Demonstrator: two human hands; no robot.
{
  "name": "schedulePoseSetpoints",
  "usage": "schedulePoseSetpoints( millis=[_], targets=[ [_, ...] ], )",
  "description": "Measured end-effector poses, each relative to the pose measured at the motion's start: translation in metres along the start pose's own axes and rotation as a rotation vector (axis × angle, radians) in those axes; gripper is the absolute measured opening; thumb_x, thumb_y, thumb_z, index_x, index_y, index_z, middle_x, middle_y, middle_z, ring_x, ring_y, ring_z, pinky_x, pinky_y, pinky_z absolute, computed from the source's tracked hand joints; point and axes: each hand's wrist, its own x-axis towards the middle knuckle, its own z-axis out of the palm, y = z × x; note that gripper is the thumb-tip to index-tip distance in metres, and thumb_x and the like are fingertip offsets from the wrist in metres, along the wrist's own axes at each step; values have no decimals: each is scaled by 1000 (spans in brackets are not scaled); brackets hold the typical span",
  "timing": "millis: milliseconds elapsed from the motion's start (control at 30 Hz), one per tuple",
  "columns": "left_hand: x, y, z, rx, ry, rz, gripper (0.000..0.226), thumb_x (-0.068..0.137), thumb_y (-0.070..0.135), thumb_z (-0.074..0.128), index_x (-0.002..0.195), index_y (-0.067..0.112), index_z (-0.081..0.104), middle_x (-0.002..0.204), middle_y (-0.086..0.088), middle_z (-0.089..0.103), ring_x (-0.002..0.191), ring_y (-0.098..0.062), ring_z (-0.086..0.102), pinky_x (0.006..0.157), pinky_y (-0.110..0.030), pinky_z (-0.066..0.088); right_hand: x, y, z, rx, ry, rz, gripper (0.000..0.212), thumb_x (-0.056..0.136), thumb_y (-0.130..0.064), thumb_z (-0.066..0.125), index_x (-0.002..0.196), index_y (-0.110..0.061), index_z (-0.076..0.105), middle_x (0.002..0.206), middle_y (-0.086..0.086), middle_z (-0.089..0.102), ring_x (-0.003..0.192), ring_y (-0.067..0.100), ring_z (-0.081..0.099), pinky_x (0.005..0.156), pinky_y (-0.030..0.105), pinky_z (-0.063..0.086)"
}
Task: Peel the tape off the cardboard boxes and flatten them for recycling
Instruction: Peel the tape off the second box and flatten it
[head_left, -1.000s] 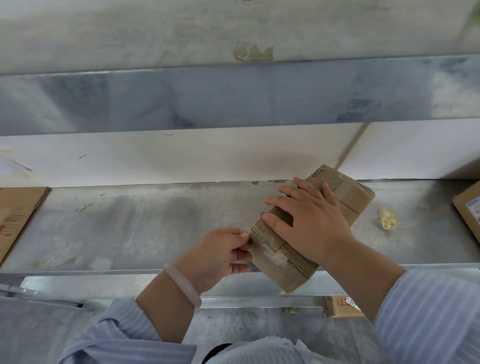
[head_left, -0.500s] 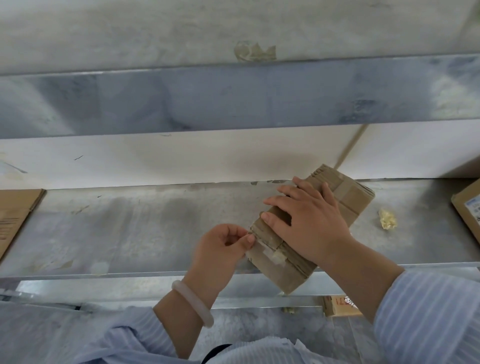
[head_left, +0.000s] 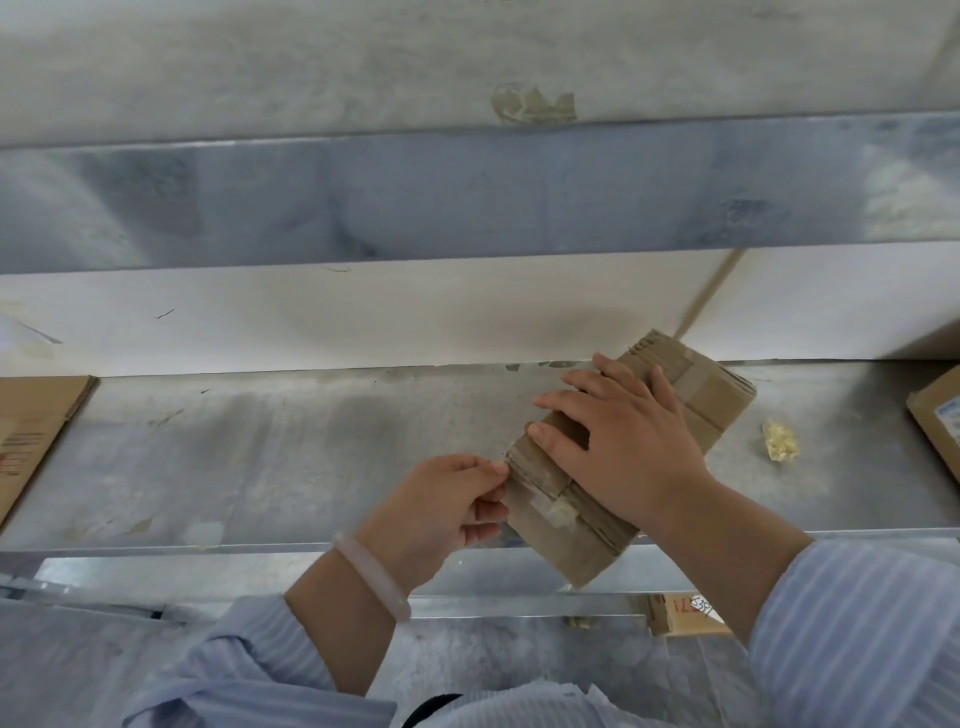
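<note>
The flattened cardboard box (head_left: 582, 551) lies aslant at the tabletop's (head_left: 311, 457) near edge: light, stiff, layered brown board patched with pale tape (head_left: 553, 512). My right hand (head_left: 623, 452) presses flat on it, fingers straight. My left hand (head_left: 447, 506) pinches its left edge. I'd take a lifted tape corner and peel low.

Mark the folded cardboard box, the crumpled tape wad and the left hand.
folded cardboard box (head_left: 724, 408), head view, bare top face beyond the fingers.
crumpled tape wad (head_left: 779, 453), head view, its middle.
left hand (head_left: 441, 505), head view, back of hand.
</note>
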Motion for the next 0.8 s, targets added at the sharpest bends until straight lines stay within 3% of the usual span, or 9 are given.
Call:
schedulePoseSetpoints(
  millis=[133, 233, 367, 500, 633, 800],
  targets=[
    [-3, 11, -17, -276, -64, -82, 26, 93, 14, 54, 66, 15, 57, 60, 0, 54, 53, -13, 55, 77, -40, 54, 1, 1, 1, 3, -7, 5, 61, 82, -78, 15, 127, -52, 48, 147, -21, 39, 146, 8, 11, 119, 51, -1],
    [-7, 15, -35, -139, 5, -6, 15, 91, 21, 63, 80, 10, 66, 72, -3, 65, 65, -16, 65, 81, -48, 57, 2, 1, 2, -5, -13, 4, 61, 82, -77, 15, 127, -52, 48, 147, -20, 38, 146, 9, 11, 119, 52, 0],
    [-10, 3, -18, 123, 21, -4, 18, 89, 30, 66, 96, 15, 73, 88, 2, 75, 84, -15, 70, 81, -39, 58, 2, 0, 2, -13, -9, 8, 61, 82, -77, 14, 126, -53, 48, 147, -21, 38, 146, 8, 11, 119, 51, -1],
    [-8, -6, 4, 26, 149, 54, 13, 87, 25, 70, 92, 13, 72, 81, 2, 74, 82, -10, 69, 81, -39, 57, 0, -2, 0, -13, -7, 15, 63, 81, -76, 12, 127, -51, 48, 148, -20, 38, 146, 9, 10, 119, 51, -2],
    [-9, -9, 12, -109, 161, 49, 11, 88, 22, 69, 90, 11, 71, 75, 2, 73, 76, -10, 69, 74, -37, 57, 0, -5, 1, -23, -7, 45, 61, 84, -73, 13, 129, -50, 46, 149, -18, 37, 147, 11, 9, 119, 53, -2],
    [-2, -4, 17, -273, 141, 19, 14, 92, 16, 63, 98, 4, 68, 85, -5, 71, 85, -17, 66, 91, -45, 53, -1, -8, 2, -28, 15, 90, 61, 85, -70, 11, 131, -49, 45, 149, -17, 37, 147, 14, 10, 118, 56, -1]
  ],
)
